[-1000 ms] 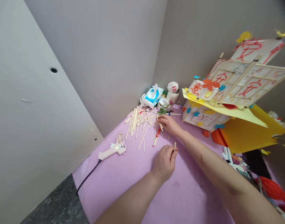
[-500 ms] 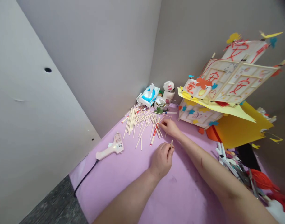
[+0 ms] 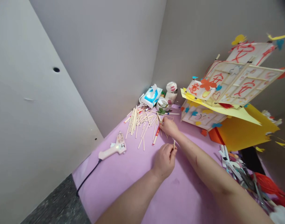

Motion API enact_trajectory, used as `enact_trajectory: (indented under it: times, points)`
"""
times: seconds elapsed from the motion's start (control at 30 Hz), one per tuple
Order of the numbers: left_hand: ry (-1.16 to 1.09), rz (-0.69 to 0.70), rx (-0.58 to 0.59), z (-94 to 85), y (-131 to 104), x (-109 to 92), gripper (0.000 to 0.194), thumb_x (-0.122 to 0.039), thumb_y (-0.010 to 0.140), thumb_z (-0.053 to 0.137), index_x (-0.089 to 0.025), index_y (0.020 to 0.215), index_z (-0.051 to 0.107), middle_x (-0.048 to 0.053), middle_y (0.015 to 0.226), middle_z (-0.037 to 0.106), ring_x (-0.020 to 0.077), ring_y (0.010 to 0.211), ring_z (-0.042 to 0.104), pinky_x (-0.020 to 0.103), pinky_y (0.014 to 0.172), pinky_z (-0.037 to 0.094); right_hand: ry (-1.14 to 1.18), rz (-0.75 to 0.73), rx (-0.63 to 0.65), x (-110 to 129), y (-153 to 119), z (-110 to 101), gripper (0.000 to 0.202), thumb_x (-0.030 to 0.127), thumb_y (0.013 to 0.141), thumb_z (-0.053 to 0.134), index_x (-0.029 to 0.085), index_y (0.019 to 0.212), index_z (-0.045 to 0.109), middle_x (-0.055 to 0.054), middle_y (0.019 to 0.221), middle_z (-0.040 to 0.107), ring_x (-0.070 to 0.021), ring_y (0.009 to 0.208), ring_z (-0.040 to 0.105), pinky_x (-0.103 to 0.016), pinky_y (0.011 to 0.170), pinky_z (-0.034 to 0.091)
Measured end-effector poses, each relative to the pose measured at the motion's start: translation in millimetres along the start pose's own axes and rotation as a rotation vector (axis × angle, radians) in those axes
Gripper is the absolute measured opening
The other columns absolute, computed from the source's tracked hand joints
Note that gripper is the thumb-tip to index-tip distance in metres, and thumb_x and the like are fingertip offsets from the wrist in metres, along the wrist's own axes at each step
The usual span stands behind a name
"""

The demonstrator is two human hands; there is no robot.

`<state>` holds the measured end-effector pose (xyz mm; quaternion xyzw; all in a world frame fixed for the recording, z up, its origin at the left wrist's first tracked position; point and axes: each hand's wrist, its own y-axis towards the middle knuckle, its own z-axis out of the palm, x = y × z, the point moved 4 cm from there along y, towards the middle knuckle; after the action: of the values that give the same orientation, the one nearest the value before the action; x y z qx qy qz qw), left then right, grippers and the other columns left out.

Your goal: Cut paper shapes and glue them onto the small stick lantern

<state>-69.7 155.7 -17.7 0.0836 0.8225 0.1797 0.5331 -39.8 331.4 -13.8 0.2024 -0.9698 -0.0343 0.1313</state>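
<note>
My left hand (image 3: 165, 159) is closed over the purple tabletop (image 3: 123, 183), with a short wooden stick (image 3: 174, 144) standing up between thumb and fingers. Farther forward, my right hand (image 3: 169, 127) reaches to the right side of a loose pile of wooden sticks (image 3: 134, 121). Its fingers pinch at sticks there, and one or more pale sticks rise from the fingertips. A red-wrapped stick packet (image 3: 157, 134) lies just left of that hand. Two short sticks (image 3: 143, 144) lie apart from the pile, nearer to me.
A pale glue gun (image 3: 114, 148) with a black cord lies at the left. Behind the pile are a tissue pack (image 3: 152, 95) and a white bottle (image 3: 171, 93). A decorated paper-and-stick model (image 3: 233, 81) stands at the right, with scissors (image 3: 259, 189) and red yarn (image 3: 268, 183) nearer.
My right hand has moved slightly left into the sticks, and pale sticks now show at its fingertips. My left hand keeps its stick. The whole view has shifted a little.
</note>
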Motion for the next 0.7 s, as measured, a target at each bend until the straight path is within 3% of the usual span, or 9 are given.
enact_trajectory:
  times: [0.07, 0.13, 0.23, 0.37, 0.53, 0.7]
  points:
    - [-0.008, 0.0, -0.012, -0.9, 0, 0, 0.018, -0.023, 0.092, 0.037, -0.018, 0.092, 0.054, 0.006, 0.087, 0.061, 0.0187, 0.086, 0.056, 0.032, 0.077, 0.043, 0.01, -0.105, -0.089, 9, 3, -4, 0.021, 0.022, 0.082, 0.053, 0.015, 0.101, 0.057, -0.016, 0.102, 0.06, -0.0254, 0.084, 0.058, -0.032, 0.067, 0.04]
    - [-0.018, 0.004, -0.038, -2.7, 0, 0, 0.017, -0.022, 0.092, 0.037, -0.018, 0.091, 0.054, 0.006, 0.086, 0.06, 0.0186, 0.085, 0.056, 0.032, 0.077, 0.044, 0.044, -0.299, -0.125, 22, 7, -6, 0.02, 0.017, 0.083, 0.05, 0.017, 0.1, 0.061, -0.013, 0.106, 0.058, -0.024, 0.094, 0.055, -0.031, 0.076, 0.04]
    - [-0.026, 0.013, -0.074, -4.8, -1, -1, 0.017, -0.023, 0.092, 0.037, -0.018, 0.089, 0.054, 0.006, 0.084, 0.059, 0.0184, 0.084, 0.055, 0.032, 0.076, 0.044, 0.058, -0.582, -0.004, 39, 15, 0, 0.019, 0.014, 0.085, 0.048, 0.017, 0.091, 0.066, -0.009, 0.097, 0.06, -0.0211, 0.095, 0.052, -0.03, 0.082, 0.039]
    - [-0.023, 0.014, -0.068, -4.2, -1, -1, 0.018, -0.023, 0.092, 0.037, -0.018, 0.09, 0.054, 0.006, 0.084, 0.059, 0.0182, 0.083, 0.055, 0.032, 0.075, 0.043, -0.018, -0.786, 0.146, 46, 23, 5, 0.021, 0.014, 0.087, 0.046, 0.016, 0.085, 0.066, -0.008, 0.087, 0.061, -0.0191, 0.086, 0.05, -0.029, 0.08, 0.038]
    - [-0.015, 0.007, -0.055, -3.1, -1, 1, 0.017, -0.023, 0.092, 0.038, -0.018, 0.092, 0.054, 0.006, 0.085, 0.059, 0.0174, 0.083, 0.055, 0.031, 0.075, 0.043, -0.071, -0.901, 0.188, 44, 21, 2, 0.019, 0.013, 0.088, 0.045, 0.017, 0.087, 0.064, -0.007, 0.089, 0.06, -0.0182, 0.085, 0.049, -0.029, 0.08, 0.037]
    - [-0.008, 0.003, -0.053, -4.5, -1, -1, 0.018, -0.024, 0.092, 0.037, -0.018, 0.091, 0.054, 0.006, 0.085, 0.06, 0.0175, 0.082, 0.054, 0.031, 0.075, 0.043, 0.177, -0.802, 0.102, 41, 3, -15, 0.017, 0.019, 0.089, 0.044, 0.019, 0.08, 0.058, -0.006, 0.085, 0.059, -0.0178, 0.084, 0.051, -0.03, 0.079, 0.039]
